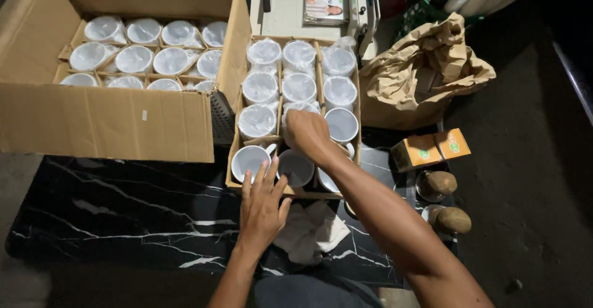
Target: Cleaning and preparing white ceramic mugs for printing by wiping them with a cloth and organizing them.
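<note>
Fingers [267, 178] of the left hand [262, 206] are lying spread and flat on the cardboard divider tray [235, 129], probably steadying it. The right hand [307, 132] is curling down onto a plastic-wrapped white mug [301, 106] mid-tray, grip hidden so can't tell.

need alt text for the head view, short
Seen from above, a person's right hand reaches into a cardboard tray of white mugs, while the left hand rests on its front edge. A large box of wrapped mugs stands to the left, on a black marble table.
</note>
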